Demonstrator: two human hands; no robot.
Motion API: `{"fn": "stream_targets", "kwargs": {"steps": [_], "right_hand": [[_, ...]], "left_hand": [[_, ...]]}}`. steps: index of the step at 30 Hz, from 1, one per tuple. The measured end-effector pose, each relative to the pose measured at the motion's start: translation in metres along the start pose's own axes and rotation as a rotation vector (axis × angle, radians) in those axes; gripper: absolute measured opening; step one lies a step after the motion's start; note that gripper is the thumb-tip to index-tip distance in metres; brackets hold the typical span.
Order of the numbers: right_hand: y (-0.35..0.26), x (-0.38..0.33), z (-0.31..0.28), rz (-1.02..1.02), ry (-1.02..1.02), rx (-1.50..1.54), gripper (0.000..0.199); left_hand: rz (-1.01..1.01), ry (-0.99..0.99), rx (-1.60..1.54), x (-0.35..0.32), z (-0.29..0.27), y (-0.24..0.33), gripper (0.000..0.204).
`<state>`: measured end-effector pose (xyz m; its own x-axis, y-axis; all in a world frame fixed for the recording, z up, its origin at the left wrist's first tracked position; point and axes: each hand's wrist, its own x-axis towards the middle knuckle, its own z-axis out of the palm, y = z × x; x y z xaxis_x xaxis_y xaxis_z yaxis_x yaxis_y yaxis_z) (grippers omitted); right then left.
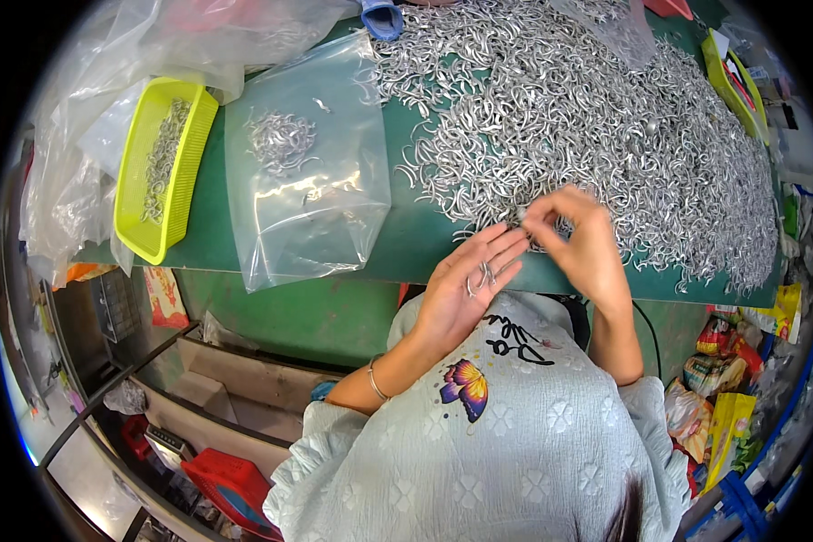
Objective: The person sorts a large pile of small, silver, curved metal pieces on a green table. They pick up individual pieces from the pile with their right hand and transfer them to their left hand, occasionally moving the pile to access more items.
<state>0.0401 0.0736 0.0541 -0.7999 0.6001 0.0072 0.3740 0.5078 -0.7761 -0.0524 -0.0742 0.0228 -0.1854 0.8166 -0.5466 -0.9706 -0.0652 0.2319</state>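
Left hand [454, 295] spread beneath curved metal pieces [485, 272], right hand [585, 237] pinched, contents unclear

Table [408, 230]: basket [188, 185] at L, pcs [163, 161] in it; bag [321, 237] btwn basket & pcs heap [587, 135] at R.

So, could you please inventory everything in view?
curved pieces: countless, silver, heaped on the table
table: one, green, beneath
flat bag: one, clear, left of pile
plastic sheeting: uncounted, clear, upper left
left basket: one, yellow, far left
right basket: one, yellow, upper right
blue object: one, blue, top centre
red case: one, red, lower left
packets: several, multicoloured, lower right
other clutter: uncounted, mixed, edges
bracelet: one, silver, left wrist
shirt: one, pale, worn
left hand: one, bare, palm up, holding pieces
right hand: one, bare, near left fingertips
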Motion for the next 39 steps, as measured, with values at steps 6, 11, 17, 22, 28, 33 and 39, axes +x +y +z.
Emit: {"fn": "stream_targets", "kwargs": {"steps": [6,11,17,22,28,33,39], "right_hand": [[-0.003,0.043,0.020,-0.270,0.133,-0.225,0.008],[0.019,0.085,0.046,-0.261,0.235,-0.592,0.006],[0.019,0.073,0.033,-0.346,0.271,-0.418,0.004],[0.006,0.041,0.016,-0.046,-0.037,0.176,0.011],[-0.007,0.055,0.023,-0.074,-0.065,0.126,0.014],[0.016,0.094,0.050,-0.234,0.263,-0.461,0.007],[0.015,0.075,0.036,-0.189,0.225,-0.373,0.008]], "left_hand": [[-0.047,-0.116,-0.012,0.003,-0.024,-0.007,0.032],[-0.145,-0.200,0.026,-0.002,-0.022,0.001,0.030],[-0.052,-0.175,0.049,-0.001,-0.025,0.001,0.037],[0.207,-0.049,-0.058,0.004,-0.011,0.003,0.041],[0.226,-0.103,-0.077,0.011,-0.020,-0.004,0.034],[0.168,-0.080,-0.020,0.010,-0.029,-0.004,0.030],[0.192,0.023,-0.039,0.002,-0.014,0.004,0.038]]}}
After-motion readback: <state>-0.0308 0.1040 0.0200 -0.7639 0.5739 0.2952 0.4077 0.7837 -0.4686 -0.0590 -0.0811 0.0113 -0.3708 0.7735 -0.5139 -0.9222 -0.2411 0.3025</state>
